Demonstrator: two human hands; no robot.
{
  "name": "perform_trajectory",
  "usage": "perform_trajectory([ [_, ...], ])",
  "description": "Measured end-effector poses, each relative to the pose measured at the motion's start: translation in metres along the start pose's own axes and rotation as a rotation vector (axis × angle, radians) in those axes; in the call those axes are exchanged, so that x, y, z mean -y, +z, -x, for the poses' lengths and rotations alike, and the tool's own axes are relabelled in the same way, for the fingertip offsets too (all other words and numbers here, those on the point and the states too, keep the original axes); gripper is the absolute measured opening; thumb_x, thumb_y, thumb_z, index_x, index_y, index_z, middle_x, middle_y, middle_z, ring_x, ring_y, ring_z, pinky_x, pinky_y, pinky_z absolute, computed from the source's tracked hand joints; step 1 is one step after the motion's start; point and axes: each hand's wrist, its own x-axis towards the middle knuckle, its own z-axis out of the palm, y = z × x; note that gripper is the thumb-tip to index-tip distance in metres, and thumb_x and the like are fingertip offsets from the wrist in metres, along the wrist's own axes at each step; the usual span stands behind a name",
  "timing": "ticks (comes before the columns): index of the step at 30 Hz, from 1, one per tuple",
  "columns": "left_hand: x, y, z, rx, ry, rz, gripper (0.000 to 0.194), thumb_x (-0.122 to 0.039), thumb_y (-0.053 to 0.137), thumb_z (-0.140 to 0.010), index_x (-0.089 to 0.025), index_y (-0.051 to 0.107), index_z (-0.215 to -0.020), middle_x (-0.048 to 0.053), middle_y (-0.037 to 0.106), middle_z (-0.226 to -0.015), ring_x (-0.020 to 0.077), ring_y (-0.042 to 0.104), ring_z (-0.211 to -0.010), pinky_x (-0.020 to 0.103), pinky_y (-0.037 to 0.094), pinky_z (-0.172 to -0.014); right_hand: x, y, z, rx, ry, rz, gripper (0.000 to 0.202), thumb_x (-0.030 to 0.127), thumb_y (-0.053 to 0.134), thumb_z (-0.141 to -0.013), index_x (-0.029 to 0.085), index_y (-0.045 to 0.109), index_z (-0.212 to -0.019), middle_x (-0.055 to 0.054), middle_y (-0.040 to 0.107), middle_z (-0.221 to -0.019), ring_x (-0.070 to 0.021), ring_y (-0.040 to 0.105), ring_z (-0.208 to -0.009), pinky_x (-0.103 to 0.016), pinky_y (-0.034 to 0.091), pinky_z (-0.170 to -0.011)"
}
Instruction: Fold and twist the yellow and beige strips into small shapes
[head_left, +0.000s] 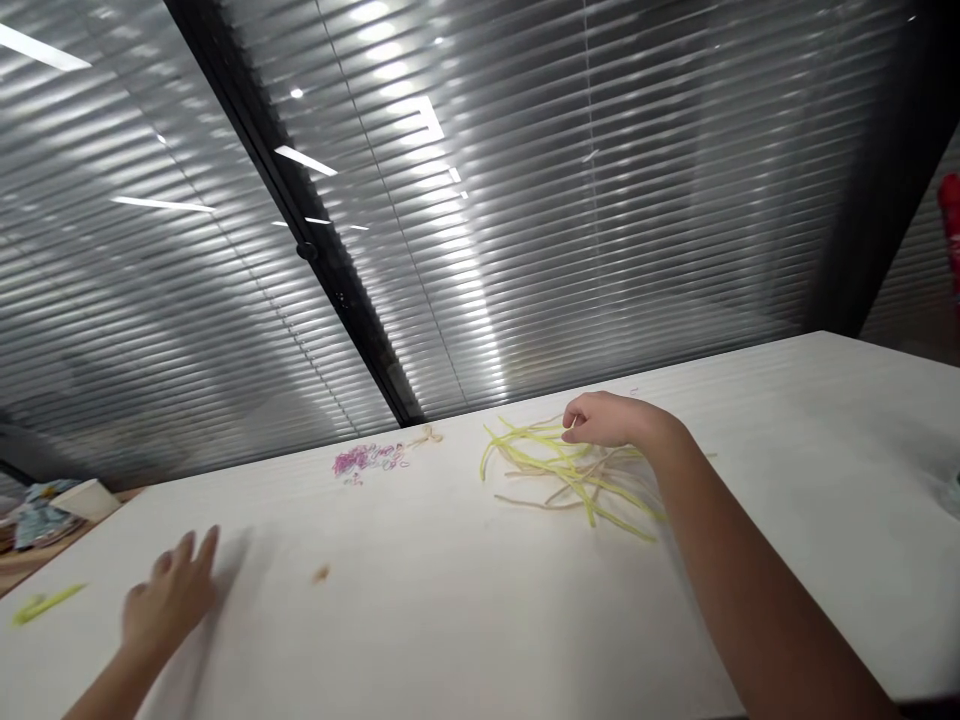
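Right grip: fingers curled towards the thumb, over the strips; cannot tell whether the tips meet or clamp a strip
Strips: loose tangle on the white surface, beneath and beside the right grip, nearer the far edge than the near one
Look of the strips: thin, long, some bright yellow, some tan; crossing at many angles, several gently curved, ends fanned out
In the way: right grip and forearm hide part of the tangle's right side
Left grip: fingers apart, nothing seen in it, above the surface towards the left edge; blurred
Yellow piece: near the left edge, beyond the left grip, blurred
Tan scrap: small, alone between the left grip and the strips, blurred
Tan knot: by the far edge, left of the strips
Loops: small pink and pale heap just left of the knot
White container: tilted, past the left edge, beside blue cloth
Blinds: behind the far edge, with a dark frame
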Motion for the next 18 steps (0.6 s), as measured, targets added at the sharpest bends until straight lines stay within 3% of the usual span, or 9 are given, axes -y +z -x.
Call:
perform_trajectory([
  [2,-0.028,0.007,-0.016,-0.068,0.044,-0.034,0.053,-0.019,0.022,-0.088,-0.012,0.038,-0.138,0.022,0.036,-0.146,0.0377,0.038,-0.129,0.056,0.044,-0.089,0.001,0.002,-0.001,0.021,0.002,0.002,0.026,0.034,0.060,-0.076,0.022,0.068,-0.097,-0.005,0.067,-0.105,-0.0196,0.062,-0.085,-0.026,0.042,-0.063],
  [4,-0.071,0.010,-0.028,-0.103,0.124,0.032,0.052,-0.025,0.023,-0.092,-0.013,0.032,-0.142,0.020,0.034,-0.149,0.0363,0.037,-0.130,0.056,0.042,-0.093,0.003,0.004,-0.003,0.036,-0.007,-0.007,0.022,0.031,0.060,-0.075,0.021,0.068,-0.093,-0.005,0.068,-0.103,-0.0190,0.062,-0.084,-0.026,0.042,-0.063],
  [10,-0.243,0.021,-0.026,-0.101,0.244,0.547,0.057,-0.039,0.033,-0.092,-0.009,0.034,-0.140,0.020,0.038,-0.145,0.0299,0.034,-0.135,0.046,0.033,-0.107,0.004,0.019,-0.016,0.062,-0.022,0.032,0.020,0.029,0.061,-0.073,0.021,0.069,-0.090,-0.005,0.068,-0.102,-0.0187,0.062,-0.084,-0.027,0.043,-0.066],
  [12,-0.289,0.023,-0.017,-0.089,0.303,0.722,0.054,-0.040,0.033,-0.093,-0.009,0.038,-0.137,0.018,0.044,-0.141,0.0270,0.038,-0.132,0.043,0.032,-0.108,0.002,0.023,-0.019,0.075,-0.022,0.026,0.022,0.031,0.061,-0.074,0.022,0.068,-0.092,-0.004,0.067,-0.105,-0.0184,0.062,-0.086,-0.027,0.044,-0.067],
  [15,-0.329,0.020,-0.006,-0.038,0.298,0.873,0.055,-0.044,0.033,-0.093,-0.011,0.040,-0.136,0.017,0.052,-0.131,0.0283,0.046,-0.124,0.045,0.036,-0.102,-0.005,0.025,-0.022,0.098,-0.004,0.008,0.022,0.032,0.061,-0.074,0.022,0.068,-0.092,-0.004,0.068,-0.105,-0.0180,0.062,-0.088,-0.026,0.044,-0.068],
  [18,-0.336,0.019,-0.002,0.035,0.327,0.903,0.050,-0.041,0.037,-0.091,-0.015,0.045,-0.132,0.013,0.060,-0.117,0.0276,0.054,-0.110,0.045,0.039,-0.095,-0.015,0.025,-0.024,0.098,0.044,-0.027,0.023,0.032,0.061,-0.074,0.021,0.068,-0.094,-0.004,0.068,-0.104,-0.0169,0.062,-0.087,-0.024,0.045,-0.068],
])
